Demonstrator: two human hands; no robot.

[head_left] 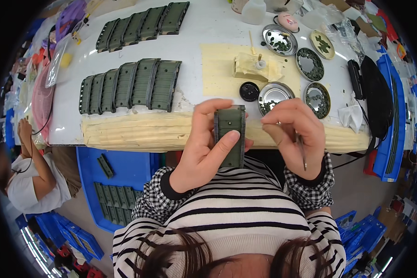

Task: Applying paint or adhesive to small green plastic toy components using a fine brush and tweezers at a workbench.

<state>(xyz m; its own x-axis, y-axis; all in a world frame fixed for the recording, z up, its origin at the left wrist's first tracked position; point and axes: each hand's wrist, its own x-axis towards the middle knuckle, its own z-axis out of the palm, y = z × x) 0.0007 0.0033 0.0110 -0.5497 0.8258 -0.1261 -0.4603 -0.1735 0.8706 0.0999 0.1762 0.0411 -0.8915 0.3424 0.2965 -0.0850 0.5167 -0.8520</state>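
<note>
My left hand (206, 143) is closed around a dark green rectangular plastic part (230, 132) with ridged long edges. It stands nearly upright over the table's front edge, my thumb across its face. To its right, my right hand (301, 136) pinches slim metal tweezers (302, 150), their shaft slanting down across the palm. The fingertips are apart from the green part; whether the tweezers' tip grips anything is too small to tell. Just beyond that hand sits a round metal dish (275, 95) of small dark green pieces.
Two rows of similar green parts (129, 85) lie on the white table (194, 28). More metal dishes (310, 65) hold small green bits. A paper-wrapped block (257, 67) carries a small bottle. A blue bin (118, 160) is below left; another person (39, 178) sits at far left.
</note>
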